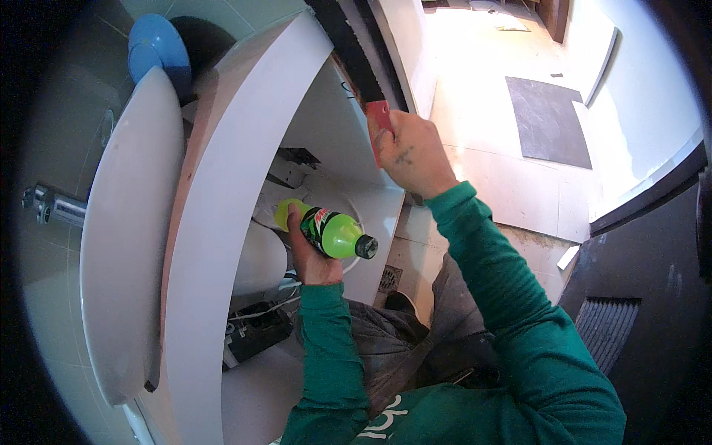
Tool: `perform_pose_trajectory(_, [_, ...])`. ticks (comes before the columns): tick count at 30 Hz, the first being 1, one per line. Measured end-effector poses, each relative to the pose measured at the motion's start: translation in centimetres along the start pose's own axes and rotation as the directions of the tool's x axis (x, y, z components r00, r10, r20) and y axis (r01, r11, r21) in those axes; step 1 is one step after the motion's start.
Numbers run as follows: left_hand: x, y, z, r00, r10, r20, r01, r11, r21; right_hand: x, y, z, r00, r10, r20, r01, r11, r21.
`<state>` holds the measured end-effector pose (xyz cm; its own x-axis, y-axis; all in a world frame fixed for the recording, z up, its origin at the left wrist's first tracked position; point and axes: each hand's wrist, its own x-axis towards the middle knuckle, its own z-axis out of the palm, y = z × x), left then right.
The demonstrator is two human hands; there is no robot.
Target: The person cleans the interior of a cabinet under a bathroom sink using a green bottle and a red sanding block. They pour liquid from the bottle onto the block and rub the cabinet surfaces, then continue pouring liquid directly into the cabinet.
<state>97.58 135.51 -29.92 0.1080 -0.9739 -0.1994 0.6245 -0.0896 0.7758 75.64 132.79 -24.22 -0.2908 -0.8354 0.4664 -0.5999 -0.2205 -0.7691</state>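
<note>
left hand: gripping green soda bottle | right hand: pinching red scraper against white cabinet panel

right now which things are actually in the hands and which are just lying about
In hand: green bottle in left hand; red scraper in right hand, against white cabinet wall.
Lying about: black box, white cable, blue disc, floor drain.

A white cabinet shelf beneath a curved white counter carries a black box-shaped device with white cables trailing across it, beside a rounded white vessel. Beyond, pale floor tiles bear a dark grey mat and a small square drain.
</note>
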Motion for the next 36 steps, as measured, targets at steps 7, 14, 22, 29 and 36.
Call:
perform_pose_trajectory(7, [0.4, -0.1, -0.2, 0.999, -0.006, 0.040, 0.006, 1.000, -0.003, 1.5, -2.4, -2.4, 0.999, -0.023, 0.033, 0.021, 0.997, 0.070])
perform_pose_trajectory(14, [0.1, -0.2, 0.3, 1.000, -0.001, -0.003, 0.001, 1.000, 0.028, 0.4, 0.2, -1.0, 0.943, -0.208, -0.259, 0.244, 0.963, 0.116])
perform_pose_trajectory(22, [0.0, 0.3, 0.1, 1.000, 0.003, -0.020, -0.002, 0.999, 0.045, 1.7, -1.6, 3.6, 0.836, -0.358, -0.415, 0.339, 0.933, -0.121])
perform_pose_trajectory(29, [0.2, -0.3, 0.4, 0.998, 0.006, 0.055, -0.006, 1.000, 0.014, 2.4, -3.3, 6.2, 0.815, -0.382, -0.436, 0.286, 0.919, -0.271])
perform_pose_trajectory(36, [0.9, -0.2, -0.6, 1.000, -0.016, 0.015, 0.015, 1.000, 0.027, -2.8, -0.3, 3.2, 0.842, -0.384, -0.378, 0.403, 0.915, -0.033])
